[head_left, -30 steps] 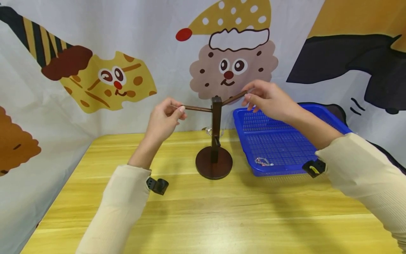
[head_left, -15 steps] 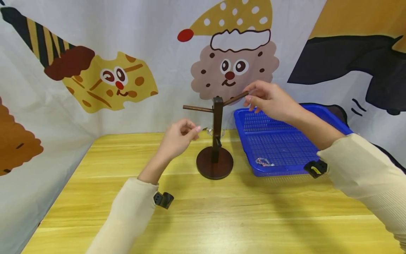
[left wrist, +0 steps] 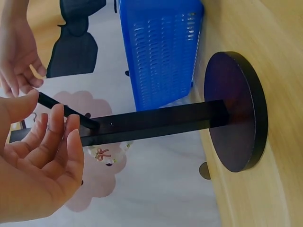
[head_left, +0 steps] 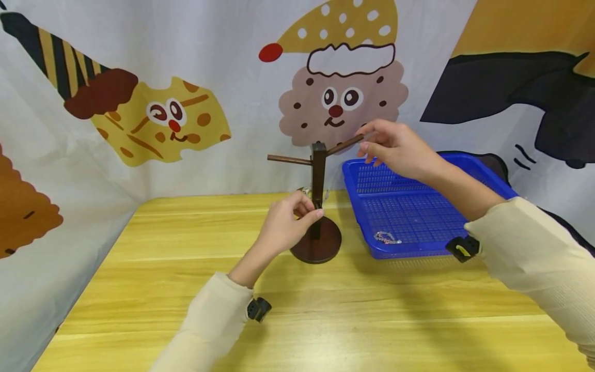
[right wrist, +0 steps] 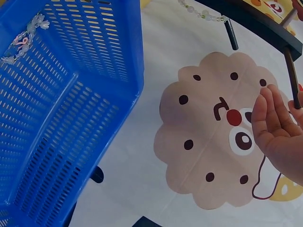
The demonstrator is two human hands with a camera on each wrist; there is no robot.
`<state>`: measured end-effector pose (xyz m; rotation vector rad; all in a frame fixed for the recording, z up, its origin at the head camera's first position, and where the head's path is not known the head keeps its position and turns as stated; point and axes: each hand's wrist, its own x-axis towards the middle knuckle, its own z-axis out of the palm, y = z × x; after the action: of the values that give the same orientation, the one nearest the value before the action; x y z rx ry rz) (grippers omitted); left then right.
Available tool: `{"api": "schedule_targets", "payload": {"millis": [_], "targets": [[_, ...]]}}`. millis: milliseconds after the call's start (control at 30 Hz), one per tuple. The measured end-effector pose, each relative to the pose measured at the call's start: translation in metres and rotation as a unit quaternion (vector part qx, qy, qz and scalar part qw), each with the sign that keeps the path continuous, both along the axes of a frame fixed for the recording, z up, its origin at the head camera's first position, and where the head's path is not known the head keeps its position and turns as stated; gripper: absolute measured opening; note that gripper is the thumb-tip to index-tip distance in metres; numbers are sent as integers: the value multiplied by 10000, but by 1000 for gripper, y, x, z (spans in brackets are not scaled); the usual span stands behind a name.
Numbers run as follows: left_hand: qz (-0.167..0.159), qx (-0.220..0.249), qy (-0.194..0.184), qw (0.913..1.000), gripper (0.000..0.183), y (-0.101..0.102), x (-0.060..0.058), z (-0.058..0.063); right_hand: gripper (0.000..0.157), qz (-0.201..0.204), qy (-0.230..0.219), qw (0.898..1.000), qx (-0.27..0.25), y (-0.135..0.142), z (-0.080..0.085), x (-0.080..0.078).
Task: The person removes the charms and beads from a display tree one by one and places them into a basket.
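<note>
A dark wooden stand (head_left: 318,175) with a round base (head_left: 325,250) and several side pegs stands upright on the table. My left hand (head_left: 289,222) has come to its short front peg (left wrist: 66,109), thumb and index finger pinching the tip. My right hand (head_left: 395,150) pinches the end of the upper right peg (head_left: 344,144); the right wrist view shows that peg's tip (right wrist: 294,90) between thumb and fingers. Behind the post, a clear-beaded bracelet (right wrist: 201,15) hangs at a rear peg (right wrist: 231,34), mostly hidden in the head view. The upper left peg (head_left: 288,159) sticks out bare.
Right of the stand, a blue plastic basket (head_left: 409,251) sits against the curtain. Inside its near side lies another beaded bracelet (head_left: 387,237) with pink parts. A cartoon-printed curtain (head_left: 251,93) hangs behind the wooden table (head_left: 297,320).
My left hand has left the upper left peg and moved down and right to the front peg. My right hand stays at the upper right peg.
</note>
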<state>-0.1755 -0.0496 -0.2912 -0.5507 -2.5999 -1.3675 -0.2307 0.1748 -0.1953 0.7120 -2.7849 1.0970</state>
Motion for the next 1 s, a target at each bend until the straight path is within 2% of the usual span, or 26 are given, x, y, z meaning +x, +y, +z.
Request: {"api": "schedule_targets", "payload": {"millis": [233, 467, 800, 1000], "targets": [[19, 2, 66, 10000, 18, 5, 0, -2, 25, 56, 68, 10000, -44, -1, -1, -1], [17, 97, -87, 9999, 15, 2, 2, -1, 24, 149, 135, 9997, -122, 0, 0, 3], [221, 31, -245, 9995, 13, -9, 3, 1, 20, 18, 38, 10000, -61, 1, 5, 17], [274, 5, -214, 9994, 13, -18, 0, 0, 20, 162, 220, 9996, -20, 2, 5, 26]]}}
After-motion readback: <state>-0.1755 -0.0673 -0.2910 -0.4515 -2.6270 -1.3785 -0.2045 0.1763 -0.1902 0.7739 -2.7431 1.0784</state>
